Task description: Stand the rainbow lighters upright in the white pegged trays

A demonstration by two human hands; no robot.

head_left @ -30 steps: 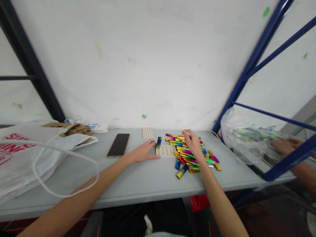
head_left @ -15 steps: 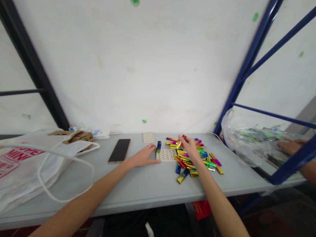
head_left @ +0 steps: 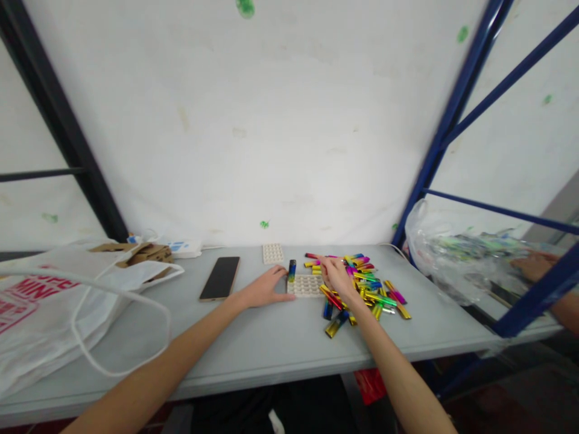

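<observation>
My left hand rests on the table with thumb and fingers apart, around the left end of a pale tray with rows of holes. A blue and yellow lighter stands upright at the tray's back left corner, beside my fingertips. My right hand is closed over the tray's right end, its index finger pointing left; the lighter in its grip is mostly hidden by the hand. Under and beyond this hand spreads a loose pile of shiny coloured lighters, in gold, red, green, blue and pink.
A second holed tray lies near the wall. Left of my hand is a phone. A white plastic bag and cardboard lie far left. Beyond the blue frame post are a clear plastic bag and another person's hand.
My right hand has moved slightly left and down from the pile towards the tray, turning so the gold and red lighter is now covered. My left hand stays in place.
</observation>
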